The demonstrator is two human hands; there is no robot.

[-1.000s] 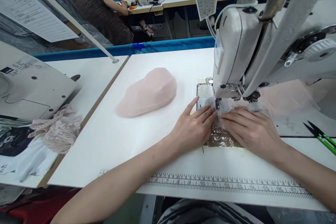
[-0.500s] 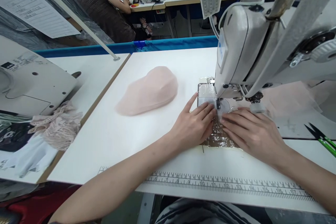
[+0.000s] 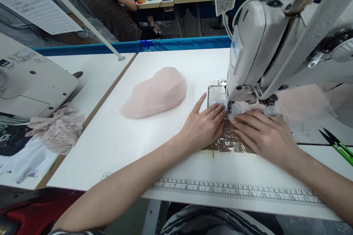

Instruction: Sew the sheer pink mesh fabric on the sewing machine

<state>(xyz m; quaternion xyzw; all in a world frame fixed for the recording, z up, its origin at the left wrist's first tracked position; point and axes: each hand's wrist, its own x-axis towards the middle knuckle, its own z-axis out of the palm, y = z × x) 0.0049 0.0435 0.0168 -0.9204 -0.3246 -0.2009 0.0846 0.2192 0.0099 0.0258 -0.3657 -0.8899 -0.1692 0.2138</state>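
Observation:
My left hand lies flat on the white table, fingers stretched toward the presser foot of the white sewing machine. My right hand lies flat on the other side of the foot, fingers extended. Between the two hands a small, thin, sheer piece of fabric is pressed down over a shiny taped patch in front of the needle. Both hands touch the table and the fabric's edges. The needle itself is hidden behind the foot.
A pile of pale pink fabric lies left of the machine. More pink fabric sits behind it. Green-handled thread snips rest at the right. A printed ruler runs along the front edge. Lace trim lies at left. Another person sits beyond.
Both hands have stayed flat by the presser foot and slid slightly away from me toward it. The view has shifted a little.

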